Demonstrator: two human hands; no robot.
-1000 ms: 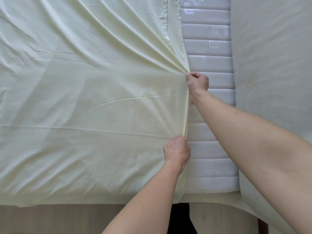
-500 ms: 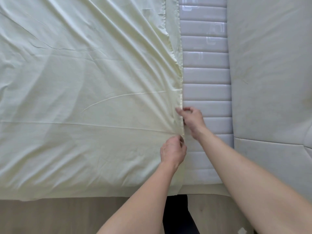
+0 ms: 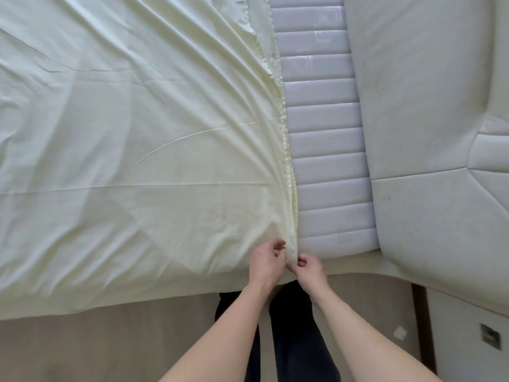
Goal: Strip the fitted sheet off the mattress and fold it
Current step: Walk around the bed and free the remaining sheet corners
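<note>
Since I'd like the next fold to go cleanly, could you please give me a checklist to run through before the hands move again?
1. Left hand pinching the hem of the pale yellow fitted sheet: ok.
2. Right hand pinching the same hem: ok.
3. Both hands close together at the near edge: ok.
4. Sheet pulled off the ribbed grey mattress strip: ok.
5. Sheet lying smooth: not ok, creases fan out from the hem.
6. Far corners freed: cannot tell, out of frame.
</note>
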